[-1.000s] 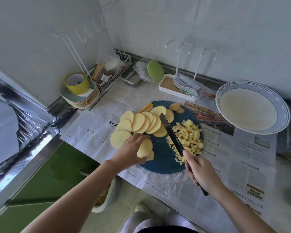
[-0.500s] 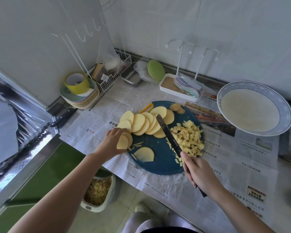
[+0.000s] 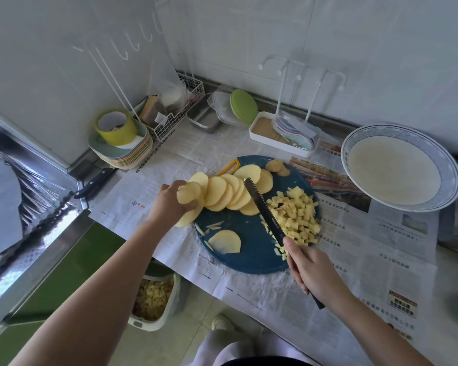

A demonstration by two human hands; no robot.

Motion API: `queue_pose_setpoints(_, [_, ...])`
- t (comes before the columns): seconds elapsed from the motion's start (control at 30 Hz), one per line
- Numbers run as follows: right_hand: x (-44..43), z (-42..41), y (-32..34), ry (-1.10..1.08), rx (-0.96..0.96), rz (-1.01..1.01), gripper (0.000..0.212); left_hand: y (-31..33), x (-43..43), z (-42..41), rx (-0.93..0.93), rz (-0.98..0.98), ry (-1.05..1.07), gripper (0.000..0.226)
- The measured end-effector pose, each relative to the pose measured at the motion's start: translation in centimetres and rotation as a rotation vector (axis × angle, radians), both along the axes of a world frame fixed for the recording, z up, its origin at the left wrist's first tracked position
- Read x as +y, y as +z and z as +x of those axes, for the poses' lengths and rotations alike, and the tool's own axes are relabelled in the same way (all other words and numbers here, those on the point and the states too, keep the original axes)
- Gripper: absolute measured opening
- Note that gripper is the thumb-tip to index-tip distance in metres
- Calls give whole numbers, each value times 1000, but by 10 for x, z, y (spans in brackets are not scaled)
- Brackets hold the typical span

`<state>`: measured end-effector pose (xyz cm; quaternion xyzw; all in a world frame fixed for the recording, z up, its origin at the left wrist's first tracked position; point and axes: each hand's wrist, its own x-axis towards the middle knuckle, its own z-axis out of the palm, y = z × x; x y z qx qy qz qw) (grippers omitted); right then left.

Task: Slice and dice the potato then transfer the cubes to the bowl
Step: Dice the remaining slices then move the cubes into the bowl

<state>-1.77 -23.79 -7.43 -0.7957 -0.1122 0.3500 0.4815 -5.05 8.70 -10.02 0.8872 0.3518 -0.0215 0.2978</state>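
- The left hand (image 3: 169, 202) pinched a few potato slices (image 3: 188, 196) at the left edge of the round blue board (image 3: 249, 257), in the middle of the frame.
- The right hand (image 3: 312, 270) was wrapped round the knife (image 3: 265, 210) handle. The blade pointed up the board, between the row of slices (image 3: 230, 191) and the pile of cubes (image 3: 296, 215).
- A good way to go on would be to lay the slices flat in a neat stack, tuck the fingertips back, cut strips, then cut across.
- The bowl (image 3: 454, 178), upper right, held no cubes yet.
- A bin (image 3: 143, 324) on the floor, lower left, held yellow bits.
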Motion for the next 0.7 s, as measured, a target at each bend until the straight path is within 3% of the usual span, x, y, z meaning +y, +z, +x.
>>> queue_pose_setpoints(0.27, [0, 0, -1, -5, -18, -7, 56, -5, 5, 11, 202, 24, -290, 89])
queue_pose_setpoints(0.53, [0, -7, 0, -1, -21, -5, 59, -7, -11, 8, 177, 182, -257, 78])
queue_pose_setpoints(0.7, [-2, -7, 2, -18, -4, 16, 58, -1, -10, 4, -28, 2, 8, 70])
